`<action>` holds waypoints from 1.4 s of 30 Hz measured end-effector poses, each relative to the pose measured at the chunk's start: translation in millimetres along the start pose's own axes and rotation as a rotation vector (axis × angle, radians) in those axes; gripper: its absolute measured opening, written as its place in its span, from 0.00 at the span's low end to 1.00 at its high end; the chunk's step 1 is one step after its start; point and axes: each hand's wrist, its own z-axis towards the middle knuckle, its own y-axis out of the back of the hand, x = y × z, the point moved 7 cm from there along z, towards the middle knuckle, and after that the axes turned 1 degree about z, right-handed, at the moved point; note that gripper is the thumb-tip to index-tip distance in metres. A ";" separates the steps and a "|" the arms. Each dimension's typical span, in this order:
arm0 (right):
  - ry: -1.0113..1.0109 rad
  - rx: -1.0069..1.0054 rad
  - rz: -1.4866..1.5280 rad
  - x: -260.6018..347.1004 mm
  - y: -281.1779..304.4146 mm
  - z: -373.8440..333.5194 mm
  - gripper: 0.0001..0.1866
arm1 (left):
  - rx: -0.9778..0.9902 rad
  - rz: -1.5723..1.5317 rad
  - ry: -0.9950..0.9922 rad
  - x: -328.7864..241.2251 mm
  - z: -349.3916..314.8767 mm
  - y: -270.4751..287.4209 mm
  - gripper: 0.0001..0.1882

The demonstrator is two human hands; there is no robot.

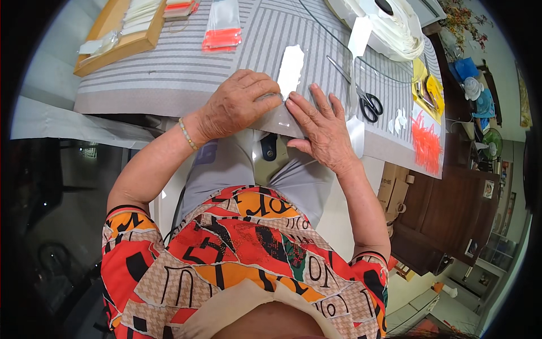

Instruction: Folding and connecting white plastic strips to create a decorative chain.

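Observation:
A white strip with notched edges (291,68) lies on the striped tablecloth in front of me. Thin clear plastic, perhaps a small bag (278,121), shows below it near the table edge. My left hand (240,104) is closed at the strip's lower end, its thumb and forefinger pinching the plastic. Flat beside it, my right hand (323,127) has its fingers apart, the forefinger tip at the strip's lower end. Just right of that hand runs a long white ribbon (355,85), with black-handled scissors (370,106) beyond it.
At the far left is a wooden tray (148,40) of white packets, near a stack of clear bags with red-orange ends (222,38). A big white ribbon roll (395,39) is at the far right. Nearer are a yellow tool (433,91), white scraps (400,120) and red-orange shreds (427,144).

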 end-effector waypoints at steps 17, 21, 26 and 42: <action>-0.155 -0.391 0.151 27.0 -24.7 -22.3 0.21 | -0.158 -0.113 0.236 -18.6 -41.3 -25.5 0.07; -0.192 -0.496 0.153 32.6 -28.4 -28.8 0.17 | -0.183 -0.124 0.232 -22.8 -45.7 -25.4 0.08; -0.186 -0.602 0.178 37.8 -25.3 -40.1 0.13 | -0.160 -0.149 0.265 -37.9 -51.0 -22.3 0.08; -0.706 -0.316 1.329 33.5 -77.7 -74.2 0.02 | 0.094 -0.913 1.087 -42.5 -112.8 -59.9 0.05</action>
